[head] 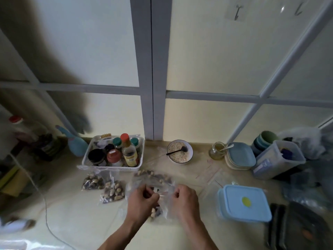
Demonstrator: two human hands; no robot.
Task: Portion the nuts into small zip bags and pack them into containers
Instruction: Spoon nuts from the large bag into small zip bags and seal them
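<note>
**On the counter: both hands at one small bag**

At counter centre, left hand [142, 200] and right hand [185, 199], fingers curled, pinch the top edge of a small zip bag [163, 206] holding nuts [155, 212]. Beyond it: large nut bag [153, 175]. Left: two filled bags [92, 181] [113, 191]. Right: blue lidded container [245, 202]. Behind: white basket [84, 159] of jars.

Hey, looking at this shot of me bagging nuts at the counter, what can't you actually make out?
- Head view: whether the small bag is zipped; the left hand and right hand cover its top.
- What the blue-lidded container holds; its lid hides the inside.
- Labels on the bottles in the white basket: too small and blurred.
- The dark things at the right edge: cut off and blurred.
</note>
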